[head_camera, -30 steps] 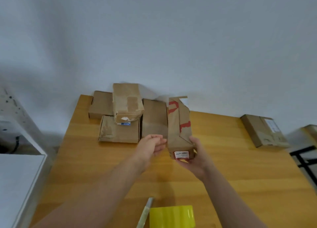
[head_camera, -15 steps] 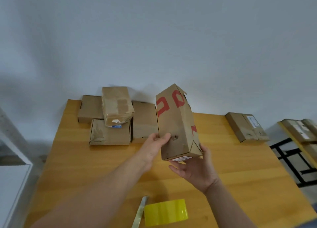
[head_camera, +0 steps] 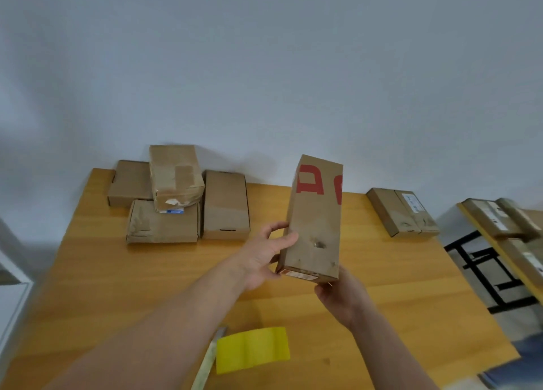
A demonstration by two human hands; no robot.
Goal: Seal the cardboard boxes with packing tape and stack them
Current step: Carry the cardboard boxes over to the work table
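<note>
Box (head_camera: 316, 222) is getting lifted off the table (head_camera: 117, 272) and flipped now, left hand (head_camera: 264, 257) pinching its side, right hand (head_camera: 340, 295) curling underneath, so taping's probably next.

We are viewing a wooden table (head_camera: 102, 287).
At its far edge cardboard boxes (head_camera: 226, 204) are lying, with yellow packing tape (head_camera: 252, 349) nearer us.

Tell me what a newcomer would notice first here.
The tall cardboard box with red print, held above the table by the left hand at its side and the right hand under its end. Then the yellow tape roll at the near edge and the pile of boxes at the far left.
</note>
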